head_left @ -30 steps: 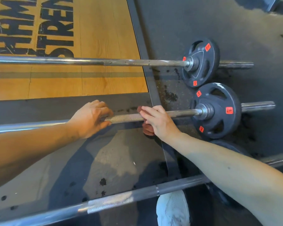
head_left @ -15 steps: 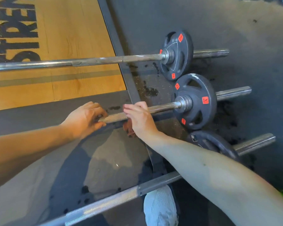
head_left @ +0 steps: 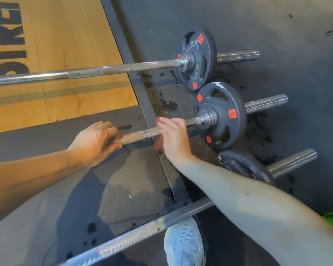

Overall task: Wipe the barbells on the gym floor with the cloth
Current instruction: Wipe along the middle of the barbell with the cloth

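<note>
Head view, only one.

- Three barbells lie on the dark rubber floor [head_left: 277, 25]: far barbell [head_left: 123, 69] across the upper half, partly over the wooden platform [head_left: 65, 45]; middle barbell [head_left: 138, 135] at frame centre; near barbell [head_left: 142, 230] along the bottom, just above a white shoe [head_left: 183, 244].
- Left hand [head_left: 96, 141]: fingers curled round the knurled part of the middle barbell's shaft, steadying it.
- Right hand [head_left: 174, 138]: draped over the same shaft, fingers nearly straight and motion-blurred. A reddish-brown bit, likely the cloth [head_left: 159, 148], pokes out under the palm on the near side of the shaft. The thumb is hidden, so I cannot tell whether it is pinching the cloth or just pressing it on.
- Change over the last second: the right hand sits closer to the collar [head_left: 207, 118] and plate [head_left: 240, 120], and its fingers look straighter. The left hand's grip is unchanged.
- My read: the wipe stroke is running outward along the middle shaft, and this end is almost covered. The sleeve beyond the plate, the shaft left of the left hand, and the other two bars all look still to do. Task is early.
</note>
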